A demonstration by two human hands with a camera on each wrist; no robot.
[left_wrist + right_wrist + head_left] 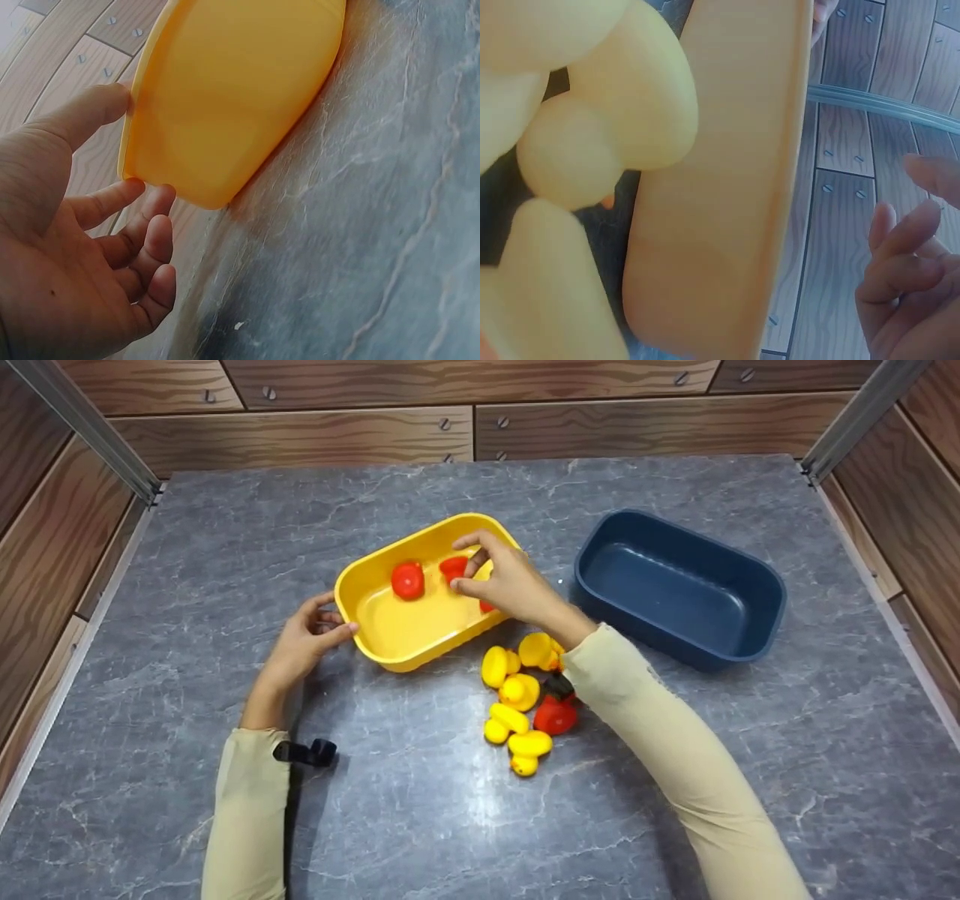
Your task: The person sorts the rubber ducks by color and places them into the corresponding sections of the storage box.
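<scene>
My right hand (504, 581) hovers over the yellow bin (397, 631), fingers loosely bent and apart, holding nothing; red toys (408, 582) lie inside. My half-open left hand (298, 641) touches the bin's left end. Yellow toy ducks (519, 691) sit nearer me; the dark blue bin (667, 592) stands right.

No text, label, brand, number or sign can be read in any of the three views.
</scene>
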